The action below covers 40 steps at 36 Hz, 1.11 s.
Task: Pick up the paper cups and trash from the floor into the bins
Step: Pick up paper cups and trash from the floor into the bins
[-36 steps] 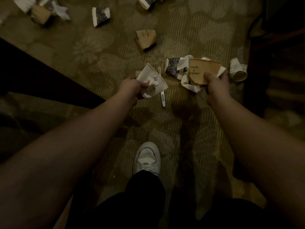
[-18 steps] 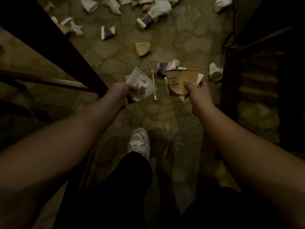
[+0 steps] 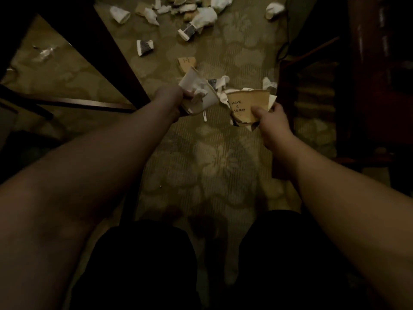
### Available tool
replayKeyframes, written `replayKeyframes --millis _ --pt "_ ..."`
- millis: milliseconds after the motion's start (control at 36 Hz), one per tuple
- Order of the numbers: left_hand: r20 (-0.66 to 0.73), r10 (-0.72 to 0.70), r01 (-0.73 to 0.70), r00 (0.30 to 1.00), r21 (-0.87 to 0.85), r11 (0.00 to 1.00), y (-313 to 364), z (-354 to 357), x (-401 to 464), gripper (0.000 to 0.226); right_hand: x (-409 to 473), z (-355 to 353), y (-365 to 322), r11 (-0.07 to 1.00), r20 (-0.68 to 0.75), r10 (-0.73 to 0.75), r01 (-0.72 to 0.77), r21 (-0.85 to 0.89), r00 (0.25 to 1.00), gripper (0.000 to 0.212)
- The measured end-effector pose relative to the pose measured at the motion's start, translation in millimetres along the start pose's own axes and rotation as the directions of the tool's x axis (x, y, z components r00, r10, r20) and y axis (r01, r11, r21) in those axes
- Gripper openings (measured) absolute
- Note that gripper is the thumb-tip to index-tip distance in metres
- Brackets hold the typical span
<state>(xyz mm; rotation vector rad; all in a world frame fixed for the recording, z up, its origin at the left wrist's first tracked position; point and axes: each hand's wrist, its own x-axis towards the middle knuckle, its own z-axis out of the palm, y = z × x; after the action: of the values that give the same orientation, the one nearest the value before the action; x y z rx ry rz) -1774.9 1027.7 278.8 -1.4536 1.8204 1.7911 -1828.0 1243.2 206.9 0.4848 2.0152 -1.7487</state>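
Between the 2 hands, a patterned carpet is being seen in dim light. A crushed white cup with crumpled paper inside is being gripped by the left hand, its fingers being curled round the lower edge. A flattened brown cup marked "HAVE A ... DAY" is being pinched by the right hand, the thumb being pressed on its front, with white scraps being held behind it. Both loads are being held above the floor. Below the left hand's cup, a white stick-like item is being noted; what it is cannot be told. Beyond the left hand, 1 brown cup and 1 dark-printed cup are lying on the carpet, apart from each other. Farther beyond both hands, a heap of white cups and paper is lying scattered. Just beyond the right hand, 1 white cup is lying beside dark wooden furniture. Left of the left hand, dark furniture rails are crossing the view.
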Motion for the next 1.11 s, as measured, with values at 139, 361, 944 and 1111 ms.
replayKeyframes --millis 139,361,944,1111 --pt "0.066 -0.065 0.074 0.996 -0.146 0.987 -8 2 -34 0.046 -56 -29 -3 0.992 -0.038 0.085 -0.088 -0.087 0.996 0.053" --pt "0.124 -0.230 0.243 0.965 -0.099 0.965 -10 1 -119 0.051 -162 -86 -14 0.972 -0.161 0.202 -0.218 -0.086 0.966 0.053" --pt "0.275 -0.376 0.364 0.885 0.096 0.926 -22 109 -289 0.050 -315 -246 -3 0.916 -0.333 0.393 -0.398 0.056 0.857 0.061" --pt "0.250 -0.403 0.370 0.880 0.169 0.914 -102 190 -286 0.067 -317 -346 52 0.868 -0.384 0.490 -0.480 0.130 0.782 0.068"
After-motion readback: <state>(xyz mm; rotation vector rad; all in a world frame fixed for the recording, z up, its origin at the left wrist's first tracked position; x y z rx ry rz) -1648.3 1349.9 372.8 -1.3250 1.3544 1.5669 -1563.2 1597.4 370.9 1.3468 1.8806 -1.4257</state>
